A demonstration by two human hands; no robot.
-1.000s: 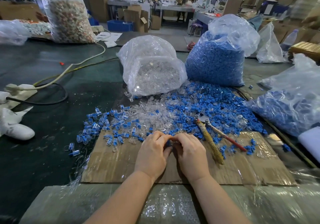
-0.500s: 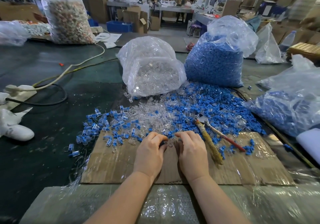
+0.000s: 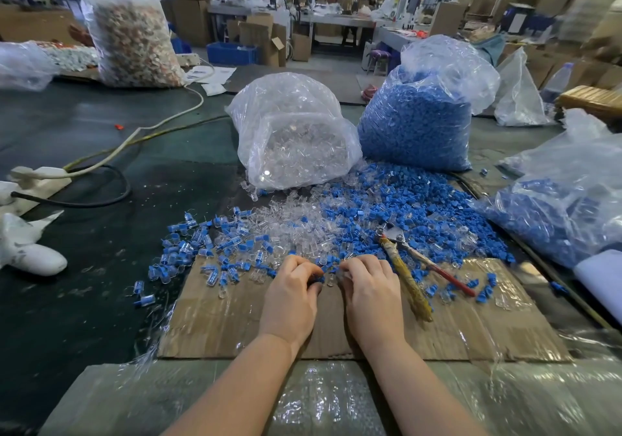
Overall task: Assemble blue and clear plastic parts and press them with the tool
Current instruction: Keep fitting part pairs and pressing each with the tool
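Blue plastic parts (image 3: pixel 397 206) lie spread in a loose heap across the far half of a flat brown cardboard sheet (image 3: pixel 235 328) and onto the dark green table (image 3: pixel 84 301), mixed toward the left with small clear plastic parts (image 3: pixel 296 230). Further left sits a scatter of joined blue-and-clear pieces (image 3: pixel 188 250), some spilling off the cardboard onto the table.

In the head view, both hands rest on the cardboard at the near edge of the heap, knuckles up, fingertips close together. The left hand (image 3: pixel 291 296) has its fingers curled and pinches a small blue part (image 3: pixel 319 279) at its fingertips. The right hand (image 3: pixel 370 292) is also curled, its fingertips bent toward a small clear part (image 3: pixel 331 279) between the two hands; whether it actually grips that piece cannot be told.

Just right of the right hand lie pliers with one yellowish wrapped handle and one red handle (image 3: pixel 409 274), jaws pointing away into the blue heap, untouched.

Behind the heap stand a transparent bag of clear parts (image 3: pixel 292 132) and, beside it on the right, a transparent bag of blue parts (image 3: pixel 417 122). Another bag of blue parts (image 3: pixel 555 206) lies at the right edge. A white cable (image 3: pixel 161 122) runs across the table on the left.
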